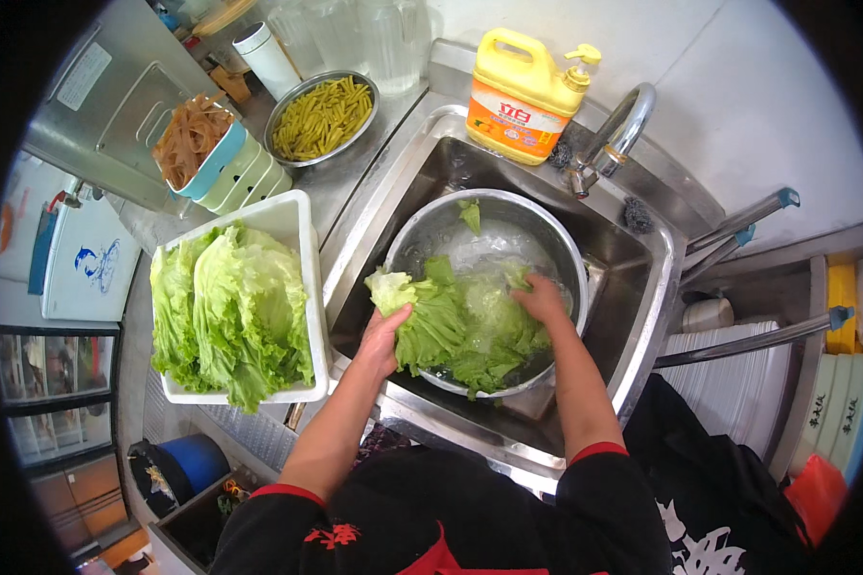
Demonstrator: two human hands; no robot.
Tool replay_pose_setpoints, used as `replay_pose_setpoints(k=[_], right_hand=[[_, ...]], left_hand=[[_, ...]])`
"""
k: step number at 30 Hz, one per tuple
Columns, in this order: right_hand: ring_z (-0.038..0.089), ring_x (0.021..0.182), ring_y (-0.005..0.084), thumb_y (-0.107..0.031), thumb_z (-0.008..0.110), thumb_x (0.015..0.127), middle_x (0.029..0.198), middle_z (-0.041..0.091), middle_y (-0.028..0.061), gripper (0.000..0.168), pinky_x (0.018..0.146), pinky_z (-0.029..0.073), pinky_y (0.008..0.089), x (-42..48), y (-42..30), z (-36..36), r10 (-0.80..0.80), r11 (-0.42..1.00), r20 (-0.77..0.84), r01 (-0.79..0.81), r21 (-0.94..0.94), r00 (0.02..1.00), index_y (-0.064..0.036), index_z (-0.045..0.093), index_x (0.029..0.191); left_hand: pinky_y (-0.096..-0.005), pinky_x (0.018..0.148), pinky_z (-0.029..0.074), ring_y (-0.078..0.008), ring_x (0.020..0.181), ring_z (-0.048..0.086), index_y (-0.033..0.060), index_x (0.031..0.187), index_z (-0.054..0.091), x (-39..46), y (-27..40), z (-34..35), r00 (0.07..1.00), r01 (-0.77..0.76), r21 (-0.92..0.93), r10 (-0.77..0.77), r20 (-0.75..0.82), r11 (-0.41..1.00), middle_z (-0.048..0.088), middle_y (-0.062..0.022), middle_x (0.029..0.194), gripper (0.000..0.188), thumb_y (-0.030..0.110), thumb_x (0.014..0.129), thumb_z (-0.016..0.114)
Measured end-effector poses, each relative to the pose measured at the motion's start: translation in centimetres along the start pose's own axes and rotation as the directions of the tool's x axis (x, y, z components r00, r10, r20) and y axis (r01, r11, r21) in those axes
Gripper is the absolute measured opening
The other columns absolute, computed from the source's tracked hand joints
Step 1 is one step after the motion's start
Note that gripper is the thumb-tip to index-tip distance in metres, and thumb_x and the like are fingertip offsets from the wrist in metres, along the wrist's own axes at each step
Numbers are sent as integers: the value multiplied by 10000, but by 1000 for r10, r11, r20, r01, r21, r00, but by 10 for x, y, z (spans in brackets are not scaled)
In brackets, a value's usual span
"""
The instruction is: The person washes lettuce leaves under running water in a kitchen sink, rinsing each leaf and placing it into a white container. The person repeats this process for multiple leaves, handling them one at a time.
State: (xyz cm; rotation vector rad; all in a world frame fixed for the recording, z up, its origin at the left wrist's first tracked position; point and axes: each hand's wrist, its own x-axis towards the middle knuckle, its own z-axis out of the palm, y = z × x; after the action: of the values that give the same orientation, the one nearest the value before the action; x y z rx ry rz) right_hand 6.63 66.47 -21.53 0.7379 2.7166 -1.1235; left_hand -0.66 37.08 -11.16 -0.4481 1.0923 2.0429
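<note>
A round metal basin [577, 251] of water stands in the steel sink [640, 287]. At its left rim my left hand [383, 338] grips a bunch of lettuce leaves [431, 330], pale stem ends up. My right hand [543, 298] is over the water at the basin's right side, its fingertips at a leaf; whether they pinch it is unclear. More lettuce [496, 345] lies wet in the basin, and one small leaf [470, 215] clings near the far wall. Left of the sink, a white plastic tub [316, 323] holds a large pile of leaf lettuce [248, 309].
A yellow detergent jug [521, 100] with a pump stands at the sink's back beside the curved faucet [633, 122]. A steel scouring ball [638, 214] rests on the right ledge. Behind the tub are a bowl of cut green beans [323, 118] and a basket of brown strips [212, 176].
</note>
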Motion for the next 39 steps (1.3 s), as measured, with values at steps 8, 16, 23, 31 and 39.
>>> replay_pose_setpoints(k=[8,16,23,31,39], right_hand=[[579,861,187,-99,652,739,964,609,84,350,732,464,315,-18,-7,-38,179,619,173,-248,745,968,5,568,1062],[572,863,200,-41,609,734,984,596,87,385,742,464,330,-19,18,-8,203,573,130,-226,788,970,-7,514,1106],[550,991,224,-66,622,740,1093,560,117,491,833,439,321,-29,-39,9,294,374,384,-475,796,875,-6,452,1197],[567,931,180,-7,616,729,1029,590,62,434,832,445,306,-43,-72,-51,-68,425,426,-360,831,902,-22,504,1148],[545,930,133,-81,650,732,1037,583,35,441,849,422,292,-86,-171,-104,-395,481,360,-144,865,845,-22,513,1147]], left_hand=[[-436,925,417,-275,1110,485,91,1279,352,4,-3,-15,993,-111,78,113,-26,991,482,-107,1217,471,43,837,510],[-448,938,401,-294,1119,472,75,1276,338,-3,2,-14,998,-65,110,67,-16,992,466,-133,1220,526,-17,782,494],[-480,933,394,-311,1129,457,75,1276,332,-8,10,-13,997,-72,47,72,20,996,459,-125,1223,536,-3,771,491],[-463,924,396,-287,1092,493,62,1231,405,-2,12,-15,993,36,-140,-20,113,989,501,-120,1193,414,149,833,475],[-460,953,368,-295,1100,494,47,1237,428,0,5,-1,962,139,-146,-98,254,980,514,-134,1204,478,321,845,425]])
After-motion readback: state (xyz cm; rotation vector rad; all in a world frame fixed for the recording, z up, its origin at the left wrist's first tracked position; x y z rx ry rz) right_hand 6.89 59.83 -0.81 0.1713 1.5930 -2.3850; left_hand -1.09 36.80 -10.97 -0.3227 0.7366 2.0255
